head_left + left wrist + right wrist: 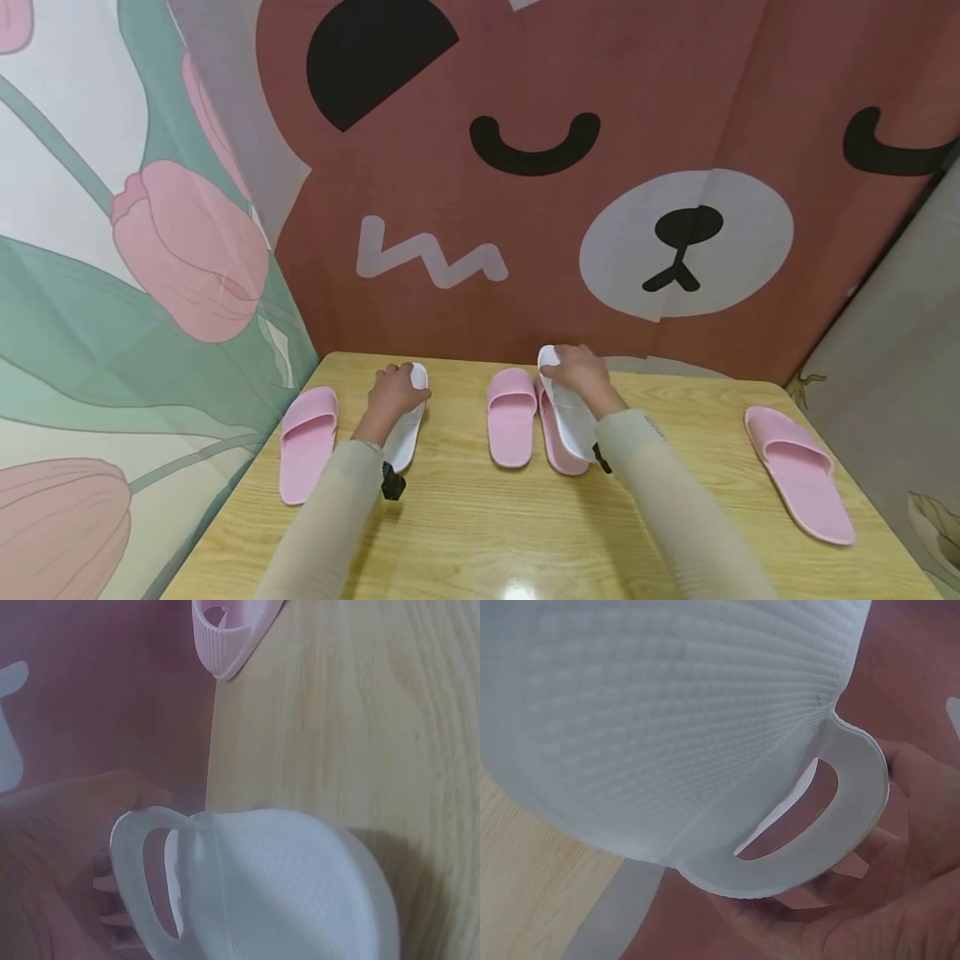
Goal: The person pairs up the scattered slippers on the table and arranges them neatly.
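Observation:
My left hand [393, 390] grips a white slipper [406, 435] by its strap end, near the back of the wooden table. In the left wrist view, that white slipper [285, 885] faces the camera, with the fingers behind its strap. Farther right, my right hand [583, 375] holds a second white slipper [570, 417] by the strap end, tilted above a pink slipper [553, 450] that it partly covers. Another pink slipper [512, 429] lies just left of that pair. Whether the left white slipper touches the table, I cannot tell.
One pink slipper [306, 450] lies at the table's left edge, another [806, 487] towards the right edge. The wooden table [465, 533] meets a brown bear-print cloth [450, 325] at the back. A tulip-print cloth [67, 333] hangs on the left.

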Demonstrator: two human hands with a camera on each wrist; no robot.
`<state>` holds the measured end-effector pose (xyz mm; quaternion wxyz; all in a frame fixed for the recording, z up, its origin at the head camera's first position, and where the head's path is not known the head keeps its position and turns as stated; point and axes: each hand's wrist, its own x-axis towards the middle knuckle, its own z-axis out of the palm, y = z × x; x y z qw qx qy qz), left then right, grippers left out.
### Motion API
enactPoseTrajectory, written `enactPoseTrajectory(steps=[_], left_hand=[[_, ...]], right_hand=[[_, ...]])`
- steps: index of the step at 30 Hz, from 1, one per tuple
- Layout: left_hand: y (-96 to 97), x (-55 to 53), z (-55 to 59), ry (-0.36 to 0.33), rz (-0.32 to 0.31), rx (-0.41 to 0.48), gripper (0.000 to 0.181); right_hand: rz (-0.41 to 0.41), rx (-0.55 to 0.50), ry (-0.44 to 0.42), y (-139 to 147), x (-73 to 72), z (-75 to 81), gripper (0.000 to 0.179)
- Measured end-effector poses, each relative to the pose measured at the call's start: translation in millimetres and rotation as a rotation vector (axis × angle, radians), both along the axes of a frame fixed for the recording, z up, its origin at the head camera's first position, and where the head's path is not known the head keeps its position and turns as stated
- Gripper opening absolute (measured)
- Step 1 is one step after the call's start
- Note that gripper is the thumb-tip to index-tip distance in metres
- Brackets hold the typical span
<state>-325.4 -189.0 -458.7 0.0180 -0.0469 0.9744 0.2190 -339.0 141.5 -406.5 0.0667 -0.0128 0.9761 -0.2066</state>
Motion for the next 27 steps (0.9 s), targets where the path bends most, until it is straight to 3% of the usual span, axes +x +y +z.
enactPoseTrajectory(steps=[16, 27], left_hand=[[1.3, -4.8, -2.4, -0.011, -0.007, 0.006, 0.075], [5.0, -6.6, 1.9, -0.018, -0.011, 0.020, 0.076]], right_hand=[[0.035, 0.006, 0.009, -28, -0.5, 5.7, 0.069], [0.034, -0.012, -0.008, -42, -0.3, 7.7, 0.069]])
